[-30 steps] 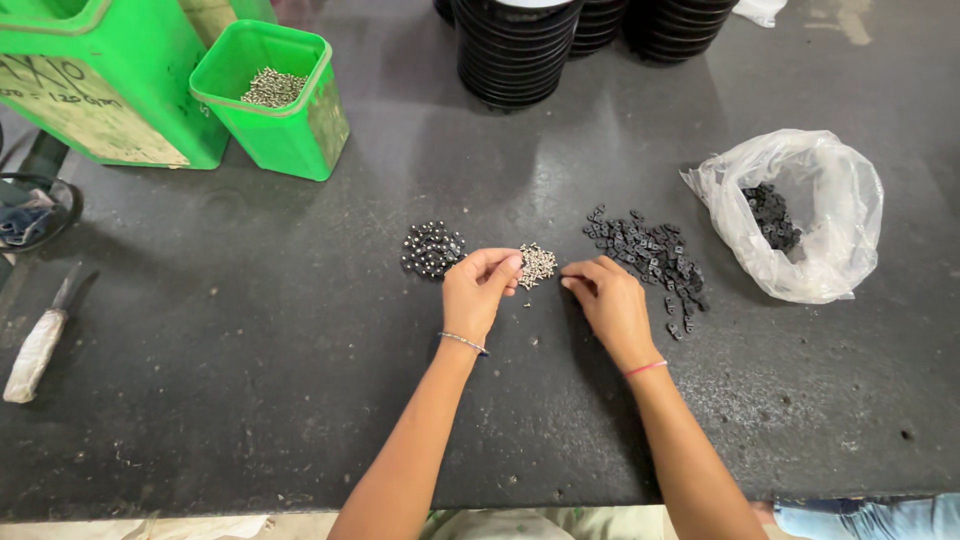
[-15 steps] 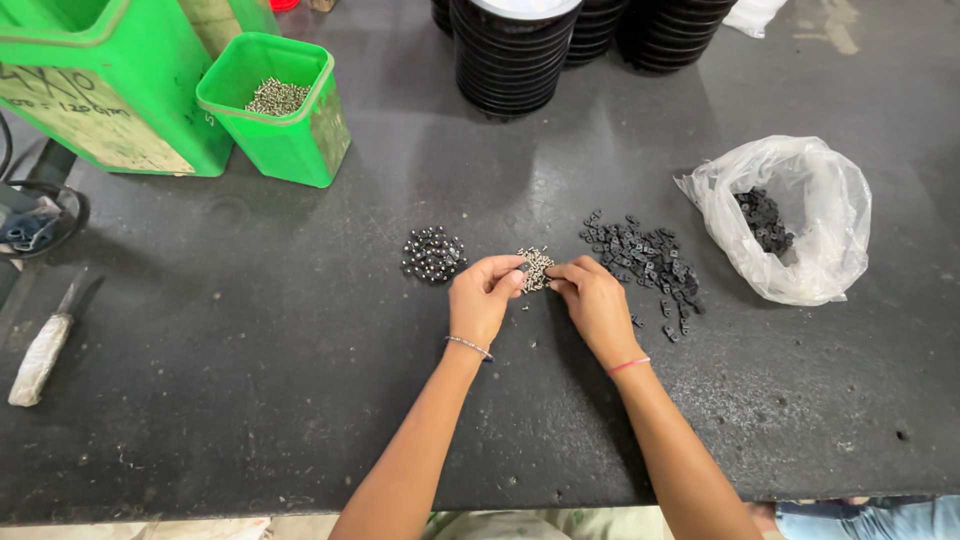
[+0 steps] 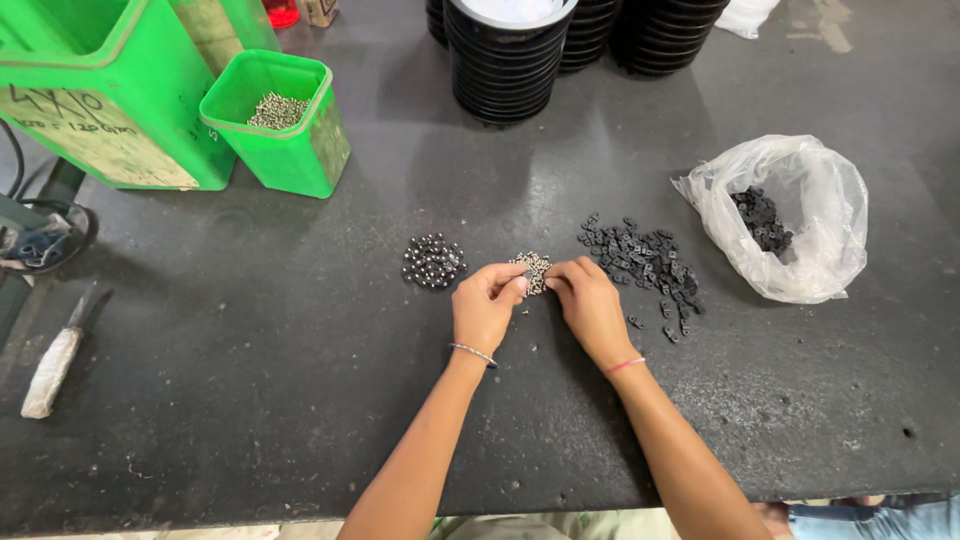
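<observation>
Since a second ago our left hand and right hand have closed together at the small pile of silver screws, fingertips pinched on tiny parts.

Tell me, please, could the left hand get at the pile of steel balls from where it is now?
Probably yes: the left hand sits just right of the steel balls, with only bare table between them.

hands at screw pile, dark table
</observation>
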Motion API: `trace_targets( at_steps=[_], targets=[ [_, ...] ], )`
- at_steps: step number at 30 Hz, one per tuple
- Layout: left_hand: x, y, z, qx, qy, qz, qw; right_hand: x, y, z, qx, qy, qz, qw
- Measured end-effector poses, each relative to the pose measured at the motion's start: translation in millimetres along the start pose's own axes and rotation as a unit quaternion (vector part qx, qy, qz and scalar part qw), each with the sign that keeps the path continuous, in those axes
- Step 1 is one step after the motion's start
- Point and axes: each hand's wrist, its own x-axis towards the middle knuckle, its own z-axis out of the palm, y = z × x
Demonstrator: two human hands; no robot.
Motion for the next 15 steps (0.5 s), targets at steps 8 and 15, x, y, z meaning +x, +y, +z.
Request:
trace_targets(
  at_steps=[8, 15],
  targets=[
    [-9, 12, 3, 0.062, 0.017, 0.026, 0.998, 1, -19, -9, 0.082, -0.002, 0.024, 0.996],
    [-10, 12, 4, 0.062, 0.005, 0.029, 0.998, 1, -23, -11, 0.078, -0.01, 0.034, 0.996]
  ],
)
